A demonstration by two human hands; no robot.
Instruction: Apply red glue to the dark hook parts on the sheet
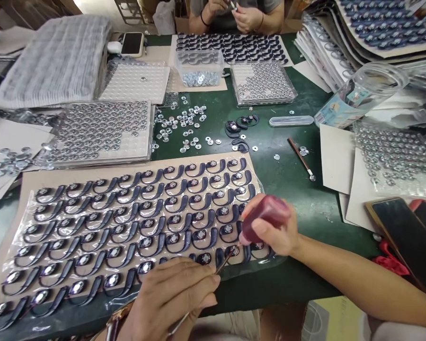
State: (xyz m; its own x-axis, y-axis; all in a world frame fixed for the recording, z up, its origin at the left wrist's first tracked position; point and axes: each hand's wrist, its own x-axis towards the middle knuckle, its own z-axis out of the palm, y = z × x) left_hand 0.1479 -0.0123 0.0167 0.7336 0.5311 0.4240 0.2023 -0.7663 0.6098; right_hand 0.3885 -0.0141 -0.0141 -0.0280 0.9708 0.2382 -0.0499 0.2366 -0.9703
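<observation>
My left hand (177, 293) is closed round a thin, pointed metal tool (223, 266). Its tip is at a dark, curved, hook-shaped piece with a round silvery centre (234, 251) in the front row. My right hand (279, 229) grips a dark red squeeze bottle (266, 215), tilted with its lower end hidden, just above the right edge of the sheet. Rows of the same hook-shaped pieces lie on clear film over a tan cardboard sheet (81, 171). My left hand covers part of the front row.
Loose silvery discs (190, 118) lie scattered beyond the sheet. Disc-filled trays (102, 128) stand left and at the back, near a clear tub (199, 68). A brown stick (300, 156), a tipped plastic jar (362, 94) and a phone (394, 222) are rightward. A co-worker's hands (246, 19) work opposite.
</observation>
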